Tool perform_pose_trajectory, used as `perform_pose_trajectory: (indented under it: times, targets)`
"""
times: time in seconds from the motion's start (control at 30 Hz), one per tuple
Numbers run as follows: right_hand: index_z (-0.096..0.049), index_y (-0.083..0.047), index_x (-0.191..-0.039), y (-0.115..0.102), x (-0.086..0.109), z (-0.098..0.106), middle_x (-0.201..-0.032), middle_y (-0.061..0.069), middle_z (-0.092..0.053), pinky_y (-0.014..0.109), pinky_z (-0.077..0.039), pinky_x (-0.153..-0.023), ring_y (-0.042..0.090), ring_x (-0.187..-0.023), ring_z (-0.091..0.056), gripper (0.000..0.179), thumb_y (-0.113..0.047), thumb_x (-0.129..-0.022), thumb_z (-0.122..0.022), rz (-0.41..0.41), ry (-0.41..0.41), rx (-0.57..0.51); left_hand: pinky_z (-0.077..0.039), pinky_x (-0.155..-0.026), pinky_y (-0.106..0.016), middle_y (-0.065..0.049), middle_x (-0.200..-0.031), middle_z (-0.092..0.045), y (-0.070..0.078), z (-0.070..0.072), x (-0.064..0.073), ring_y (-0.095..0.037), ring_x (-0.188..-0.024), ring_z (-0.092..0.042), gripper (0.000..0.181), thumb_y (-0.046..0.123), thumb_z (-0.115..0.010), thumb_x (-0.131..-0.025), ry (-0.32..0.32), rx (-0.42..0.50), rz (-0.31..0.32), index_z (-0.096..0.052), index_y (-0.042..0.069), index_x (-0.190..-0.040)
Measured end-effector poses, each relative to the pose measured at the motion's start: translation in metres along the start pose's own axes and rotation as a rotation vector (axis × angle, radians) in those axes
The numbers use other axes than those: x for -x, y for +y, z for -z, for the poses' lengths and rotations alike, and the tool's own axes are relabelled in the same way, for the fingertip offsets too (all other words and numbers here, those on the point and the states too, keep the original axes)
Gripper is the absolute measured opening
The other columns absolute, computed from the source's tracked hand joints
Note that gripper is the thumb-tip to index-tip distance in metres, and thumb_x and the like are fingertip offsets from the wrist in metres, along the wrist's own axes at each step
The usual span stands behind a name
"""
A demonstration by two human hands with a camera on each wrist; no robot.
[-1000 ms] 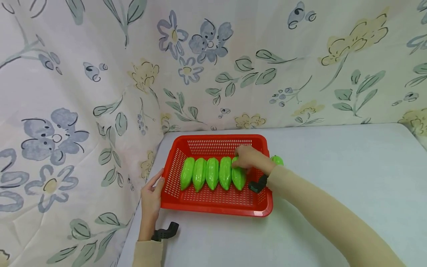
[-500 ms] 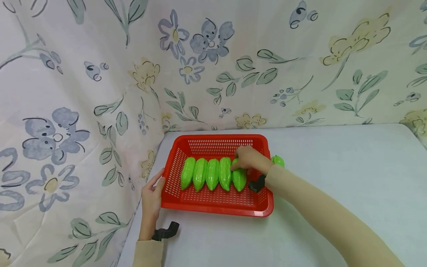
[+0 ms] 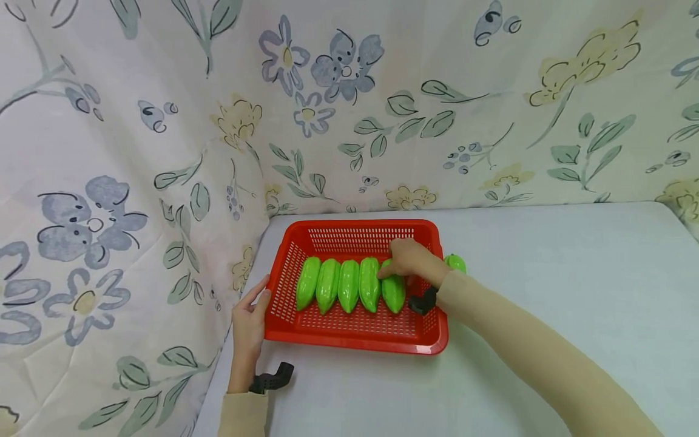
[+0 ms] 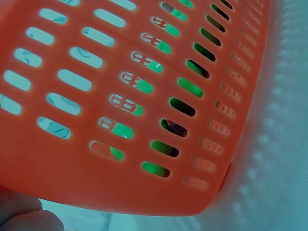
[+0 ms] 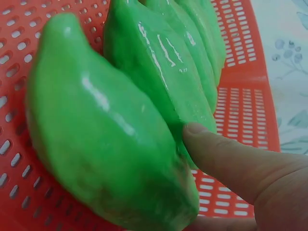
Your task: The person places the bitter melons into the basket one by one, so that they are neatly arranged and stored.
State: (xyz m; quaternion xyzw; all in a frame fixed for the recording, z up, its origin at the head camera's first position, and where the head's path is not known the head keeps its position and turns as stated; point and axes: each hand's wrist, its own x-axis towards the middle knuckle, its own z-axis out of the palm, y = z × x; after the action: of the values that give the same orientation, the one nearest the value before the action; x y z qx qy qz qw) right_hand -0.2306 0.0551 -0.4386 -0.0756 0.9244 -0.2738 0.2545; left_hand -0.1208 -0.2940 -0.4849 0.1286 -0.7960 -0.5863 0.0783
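Note:
A red plastic basket (image 3: pixel 355 345) with slotted walls stands on the white table. In it lie several glossy green, ridged, elongated fruits side by side, among them the one at the left end (image 3: pixel 308 285). My right hand (image 3: pixel 411 261) reaches over the basket and grips the rightmost green fruit (image 3: pixel 394 297) near its far end. In the right wrist view the thumb (image 5: pixel 226 156) lies between this green fruit (image 5: pixel 101 134) and its neighbour (image 5: pixel 166 62); the other fingers are mostly hidden. At the basket's left side, my left hand (image 3: pixel 248 325) touches the rim with straight thumb and index finger.
Another green fruit (image 3: pixel 455 263) lies on the table outside the basket's right wall, partly hidden by the right sleeve (image 3: pixel 508 328). Flower-patterned cloth (image 3: pixel 338 121) hangs behind and to the left. White tabletop (image 3: pixel 573 273) stretches to the right.
The rightmost fruit and my right hand have shifted very slightly to the right, leaving a little more gap beside the neighbouring fruit. The left hand and the basket stay put.

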Motion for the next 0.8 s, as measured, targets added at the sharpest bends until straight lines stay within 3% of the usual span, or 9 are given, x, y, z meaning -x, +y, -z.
perform_pose_trajectory:
  times: [0.33,0.5,0.8]
  targets:
    - [-0.06,-0.004,-0.108,-0.0029,0.0066,0.0051,-0.091,0.011,-0.065,0.029,-0.058,-0.059,0.022,-0.068,-0.068,0.042,-0.032,-0.087,-0.083,0.016,0.01,0.073,-0.063,-0.067,-0.029,-0.016,-0.132,-0.068,0.0,0.0007,-0.0005,-0.018,-0.077,-0.072,0.041,0.036,-0.056,-0.108,-0.008,-0.007,0.007,-0.061,0.028,-0.148]
    - [-0.057,-0.001,-0.116,-0.0035,0.0057,0.0028,-0.091,0.012,-0.066,0.028,-0.059,-0.057,0.021,-0.063,-0.071,0.043,-0.025,-0.09,-0.081,-0.002,-0.036,0.026,-0.064,-0.067,-0.031,-0.014,-0.13,-0.069,-0.0019,0.0008,-0.0018,-0.02,-0.077,-0.073,0.041,0.038,-0.056,-0.108,0.0,-0.023,0.008,-0.061,0.03,-0.148]
    - [-0.055,-0.002,-0.114,-0.0033,0.0034,0.001,-0.09,0.013,-0.066,0.028,-0.059,-0.054,0.022,-0.061,-0.07,0.037,-0.021,-0.091,-0.078,-0.011,-0.026,-0.013,-0.063,-0.069,-0.028,-0.011,-0.134,-0.067,-0.0009,0.0003,-0.0012,-0.019,-0.08,-0.073,0.041,0.037,-0.055,-0.108,-0.002,-0.019,0.021,-0.06,0.03,-0.148]
